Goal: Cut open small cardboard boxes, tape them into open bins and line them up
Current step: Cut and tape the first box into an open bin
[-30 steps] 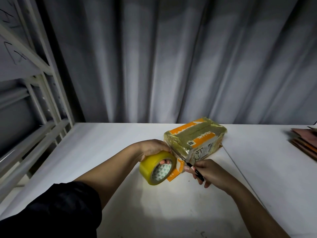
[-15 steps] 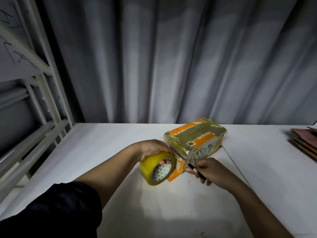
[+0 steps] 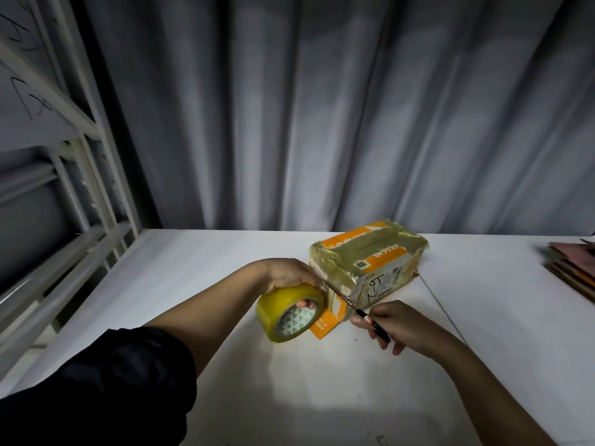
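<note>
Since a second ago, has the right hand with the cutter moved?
Yes, slightly. The right hand with the cutter drew back from the taped box, toward the table's near edge and rightward.

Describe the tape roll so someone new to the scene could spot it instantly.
Start at the white table in front of the grey curtain. Near its middle lies a tape-wrapped orange cardboard box; just left of the box's near end, the left hand grips the tape roll from above. It is the only round thing there: glossy yellow, with a green-and-white triangle-patterned core.
</note>
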